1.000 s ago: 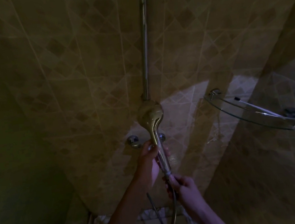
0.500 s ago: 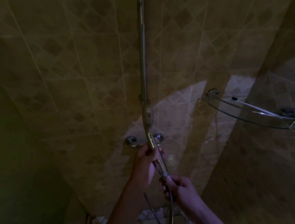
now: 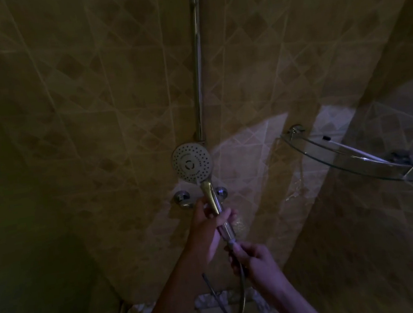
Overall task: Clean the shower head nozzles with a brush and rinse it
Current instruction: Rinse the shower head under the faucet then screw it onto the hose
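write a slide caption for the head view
Left hand and right hand hold the shower head, nozzles facing the camera.

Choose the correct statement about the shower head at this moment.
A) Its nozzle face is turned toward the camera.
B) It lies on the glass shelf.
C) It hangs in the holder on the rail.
A: the shower head shows its ring of nozzle holes, while the left hand grips its handle.
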